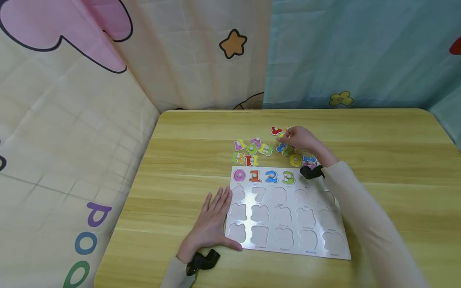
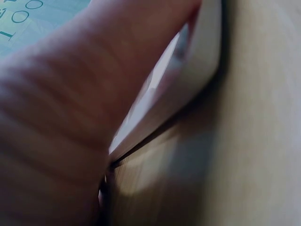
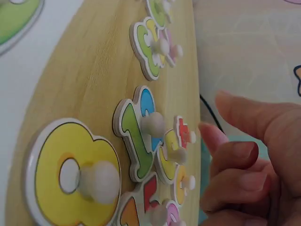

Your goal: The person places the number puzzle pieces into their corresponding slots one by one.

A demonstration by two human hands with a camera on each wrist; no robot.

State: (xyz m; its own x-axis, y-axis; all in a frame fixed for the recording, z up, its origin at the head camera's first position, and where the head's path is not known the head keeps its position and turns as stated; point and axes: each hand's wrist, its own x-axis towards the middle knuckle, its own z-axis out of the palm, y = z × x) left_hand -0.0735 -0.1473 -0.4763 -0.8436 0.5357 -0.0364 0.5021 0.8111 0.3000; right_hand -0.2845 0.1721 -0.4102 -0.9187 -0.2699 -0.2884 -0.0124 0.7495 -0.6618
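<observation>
At the left edge of the white wooden number puzzle board, the left hand lay flat with its fingers straight, pressing on the light wooden worktop and touching the board's rim (the left wrist view showed only a blurred finger against that rim). Beyond the board's far edge, the right hand hovered with curled fingers over a scatter of loose coloured number pieces with white pegs; whether it pinched one I could not tell. A yellow zero-shaped piece lay nearest the right wrist camera, a green-and-blue piece just beside it. The board's top row held pieces 0, 1, 2 and 3.
</observation>
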